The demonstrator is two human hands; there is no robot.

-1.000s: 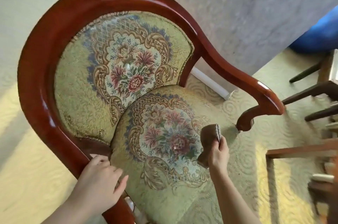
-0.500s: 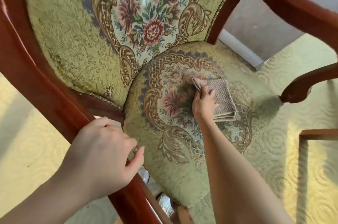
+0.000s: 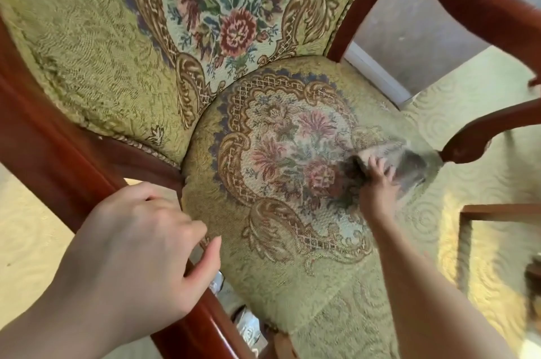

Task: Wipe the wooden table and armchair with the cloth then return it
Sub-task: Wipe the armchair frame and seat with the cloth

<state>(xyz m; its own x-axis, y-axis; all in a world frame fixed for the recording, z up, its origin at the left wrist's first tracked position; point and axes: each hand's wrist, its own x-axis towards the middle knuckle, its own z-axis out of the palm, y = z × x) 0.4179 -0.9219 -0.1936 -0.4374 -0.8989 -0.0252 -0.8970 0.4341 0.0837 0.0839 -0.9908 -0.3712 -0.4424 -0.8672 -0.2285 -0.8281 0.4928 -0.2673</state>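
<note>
While my left hand [image 3: 137, 244] curls its fingers round the near left wooden arm of the armchair [image 3: 44, 153], my right hand [image 3: 379, 183] presses the blurred brown cloth [image 3: 407, 165], fingers spread flat, onto the right side of the floral seat [image 3: 292, 270].

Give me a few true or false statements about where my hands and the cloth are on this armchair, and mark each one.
1. The left hand grips the glossy red-brown wooden frame of the green floral tapestry armchair. True.
2. The right hand presses the brownish cloth against the backrest. False: it presses it on the seat cushion, near its right side.
3. Both hands touch the cloth. False: only the right hand does.
4. The seat cushion carries a flower pattern. True.
</note>
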